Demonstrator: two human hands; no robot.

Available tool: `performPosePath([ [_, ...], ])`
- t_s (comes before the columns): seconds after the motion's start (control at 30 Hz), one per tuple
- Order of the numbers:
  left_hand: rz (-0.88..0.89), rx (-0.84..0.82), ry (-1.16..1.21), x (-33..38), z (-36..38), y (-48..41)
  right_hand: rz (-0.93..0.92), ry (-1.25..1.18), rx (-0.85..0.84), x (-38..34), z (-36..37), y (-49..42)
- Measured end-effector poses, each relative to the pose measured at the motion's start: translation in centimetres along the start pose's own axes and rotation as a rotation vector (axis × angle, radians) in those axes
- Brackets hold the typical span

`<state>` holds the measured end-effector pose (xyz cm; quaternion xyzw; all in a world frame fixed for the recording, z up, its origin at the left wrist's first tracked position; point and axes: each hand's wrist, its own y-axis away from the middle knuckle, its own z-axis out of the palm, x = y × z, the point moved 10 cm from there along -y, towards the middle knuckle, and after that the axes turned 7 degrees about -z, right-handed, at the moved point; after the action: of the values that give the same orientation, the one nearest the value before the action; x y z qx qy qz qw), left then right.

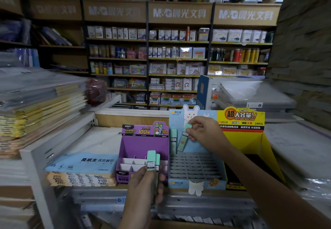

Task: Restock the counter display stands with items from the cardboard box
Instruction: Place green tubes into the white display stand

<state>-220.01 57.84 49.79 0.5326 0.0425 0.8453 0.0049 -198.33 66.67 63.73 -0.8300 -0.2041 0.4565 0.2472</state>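
Placing step: one mint-green plastic lead tube (184, 136) is pinched in the right hand (202, 133) over the blue gridded cardboard display stand (197, 166), spare tubes (152, 160) clamped in the left hand (143, 189); empty slot alignment needed next.

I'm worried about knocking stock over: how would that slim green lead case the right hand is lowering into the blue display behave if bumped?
The lead case looks tall and narrow, so it would probably tip easily outside a slot. Its smooth plastic shell looks stiff, maybe slippery. The blue display has small grid cells that should hold it upright; one case already stands there. The right hand pinches its cap.
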Motion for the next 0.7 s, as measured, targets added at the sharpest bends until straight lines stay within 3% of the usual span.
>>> performPosePath([
  [0.37,-0.005,-0.015,-0.004,0.2,0.1,-0.1,-0.214,0.239,-0.196,-2.7,2.1,0.3],
  [0.7,0.002,-0.010,-0.002,0.2,0.0,-0.1,-0.205,0.429,-0.236,-2.9,3.3,0.8],
])
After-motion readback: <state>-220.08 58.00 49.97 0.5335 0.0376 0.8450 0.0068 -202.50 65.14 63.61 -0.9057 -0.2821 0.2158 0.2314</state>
